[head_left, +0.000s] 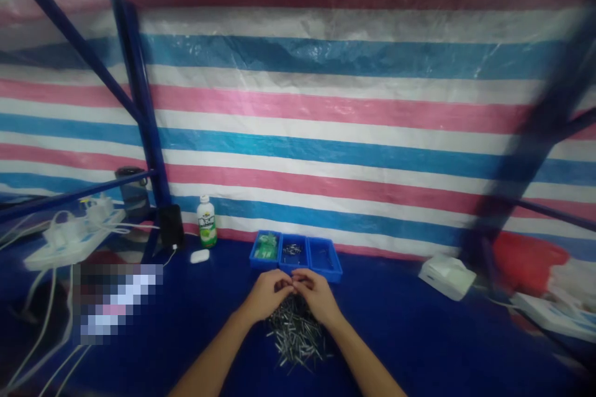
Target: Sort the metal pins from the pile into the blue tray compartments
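A loose heap of thin, shiny metal pins [300, 338] lies on the dark blue tabletop [386, 329]. Over its far edge, my left hand [267, 294] and my right hand [320, 299] meet with thumbs and fingertips pinched together. Whatever sits between the fingertips is too small to make out. Just beyond the hands stand three joined blue bins: the left bin [254, 260] holds a green and clear plastic packet [267, 247], the middle bin [300, 258] some small metal pieces [292, 249], and the right bin [333, 274] a few thin bits.
At the back left are a white bottle with a green label [206, 223], a white case [200, 256] and a dark phone [171, 226] on a cable. Power strips [77, 239] with cords lie far left. A tissue pack [447, 276] and red bag [528, 260] are right.
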`<action>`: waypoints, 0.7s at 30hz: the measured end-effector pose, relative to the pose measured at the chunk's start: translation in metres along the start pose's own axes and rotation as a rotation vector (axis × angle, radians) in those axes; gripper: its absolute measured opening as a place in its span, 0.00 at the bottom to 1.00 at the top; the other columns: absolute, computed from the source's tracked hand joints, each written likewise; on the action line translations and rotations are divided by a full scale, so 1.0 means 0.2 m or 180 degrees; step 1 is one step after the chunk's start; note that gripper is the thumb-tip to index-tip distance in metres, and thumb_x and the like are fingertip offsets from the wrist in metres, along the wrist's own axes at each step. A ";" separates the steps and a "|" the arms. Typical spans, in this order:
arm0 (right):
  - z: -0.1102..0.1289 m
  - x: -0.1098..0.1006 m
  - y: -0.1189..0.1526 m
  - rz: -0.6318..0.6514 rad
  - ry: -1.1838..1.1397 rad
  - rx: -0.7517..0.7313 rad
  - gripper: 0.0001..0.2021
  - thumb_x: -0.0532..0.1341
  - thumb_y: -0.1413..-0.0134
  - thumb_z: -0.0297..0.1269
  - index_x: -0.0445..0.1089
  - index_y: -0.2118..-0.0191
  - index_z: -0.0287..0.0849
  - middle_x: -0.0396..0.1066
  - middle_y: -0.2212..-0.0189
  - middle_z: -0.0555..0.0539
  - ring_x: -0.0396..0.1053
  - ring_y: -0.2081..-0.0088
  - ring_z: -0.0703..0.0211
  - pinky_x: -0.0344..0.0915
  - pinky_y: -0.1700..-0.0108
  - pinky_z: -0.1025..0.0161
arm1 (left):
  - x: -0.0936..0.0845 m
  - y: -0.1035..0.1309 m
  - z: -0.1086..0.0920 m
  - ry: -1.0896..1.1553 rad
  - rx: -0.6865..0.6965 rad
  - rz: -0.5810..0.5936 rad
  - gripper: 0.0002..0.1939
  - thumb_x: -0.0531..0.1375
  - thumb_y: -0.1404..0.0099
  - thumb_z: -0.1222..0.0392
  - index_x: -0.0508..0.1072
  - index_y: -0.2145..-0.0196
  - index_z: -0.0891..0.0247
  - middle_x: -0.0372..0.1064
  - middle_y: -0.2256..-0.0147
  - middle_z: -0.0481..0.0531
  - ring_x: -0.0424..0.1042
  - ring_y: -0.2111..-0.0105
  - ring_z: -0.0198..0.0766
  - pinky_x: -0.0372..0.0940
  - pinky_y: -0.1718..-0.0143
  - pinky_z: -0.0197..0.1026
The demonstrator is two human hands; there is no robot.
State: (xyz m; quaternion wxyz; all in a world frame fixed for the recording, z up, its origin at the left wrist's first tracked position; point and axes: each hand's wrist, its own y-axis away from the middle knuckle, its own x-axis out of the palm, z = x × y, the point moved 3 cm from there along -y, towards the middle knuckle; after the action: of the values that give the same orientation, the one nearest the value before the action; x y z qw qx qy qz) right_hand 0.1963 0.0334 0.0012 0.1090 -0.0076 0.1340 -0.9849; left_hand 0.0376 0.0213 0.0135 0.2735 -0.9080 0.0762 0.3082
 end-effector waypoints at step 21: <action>0.02 -0.04 0.00 -0.0170 -0.0007 0.0060 0.17 0.70 0.59 0.48 0.78 0.66 0.41 0.78 0.67 0.43 0.74 0.63 0.48 0.68 0.57 0.53 | -0.02 0.00 -0.04 -0.0118 0.0079 -0.0013 0.13 0.56 0.32 0.56 0.76 0.70 0.63 0.70 0.72 0.48 0.67 0.70 0.34 0.59 0.65 0.36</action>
State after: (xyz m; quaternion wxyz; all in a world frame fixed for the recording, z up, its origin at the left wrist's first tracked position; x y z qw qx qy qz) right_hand 0.2044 0.0347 0.0055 0.0830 -0.0111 0.1243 -0.9887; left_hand 0.0382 0.0163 0.0205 0.2868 -0.8988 0.0732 0.3235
